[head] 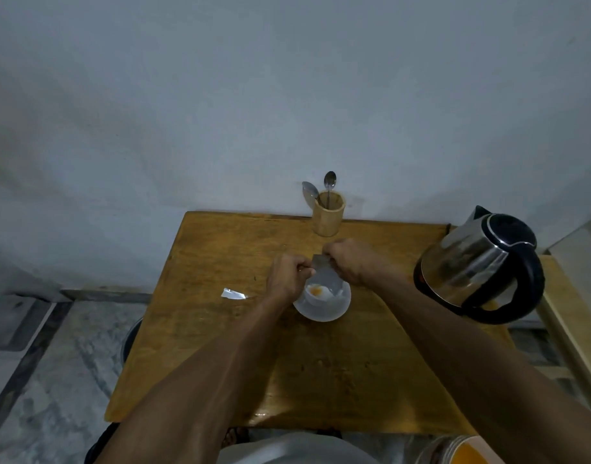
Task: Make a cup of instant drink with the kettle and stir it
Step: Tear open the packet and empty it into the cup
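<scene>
A white cup point(316, 294) stands on a white saucer point(321, 313) in the middle of the wooden table point(220, 346). Orange powder point(315, 290) lies inside the cup. Just above the cup, my left hand point(287, 277) and my right hand point(349, 259) both pinch a silvery sachet point(326, 271), tilted with its lower end over the cup. A steel kettle point(478, 262) with a black handle and lid sits at the table's right edge. Two metal spoons point(329, 184) stand in a wooden holder point(327, 214) at the back edge.
A torn silvery strip point(233, 294) lies on the table left of the saucer. A grey wall rises right behind the table. Tiled floor point(46, 363) lies to the left, and a pale ledge point(575, 296) runs along the right.
</scene>
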